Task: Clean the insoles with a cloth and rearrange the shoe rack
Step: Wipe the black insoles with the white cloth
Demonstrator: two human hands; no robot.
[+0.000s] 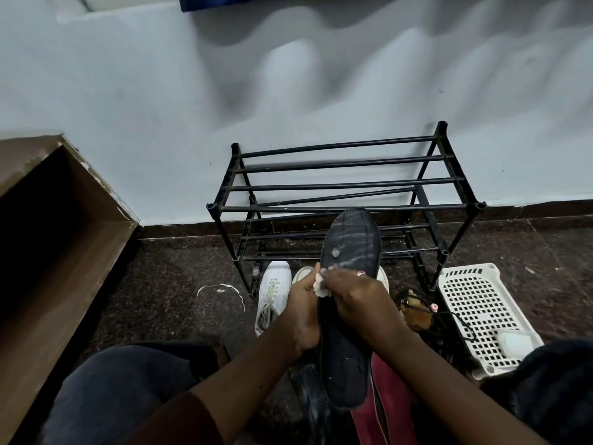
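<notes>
Underfoot lies a dark speckled floor point(179, 268), meeting a pale wall point(128, 91) at a dark skirting. A black rack point(346, 187) stands at the floor's wall edge, and a brown cabinet point(64, 236) runs along its left edge. A white sneaker point(274, 290) lies by the rack's front left leg, a white basket point(475, 303) by its front right leg. The insole point(351, 239) is held off the floor before the rack, toe towards it, above a red shoe point(388, 396). The left hand point(303, 313) grips the insole's left edge, fingers curled round it. The right hand point(356, 297) lies across its middle, fingers bent, pressing a white cloth point(321, 288) against it.
</notes>
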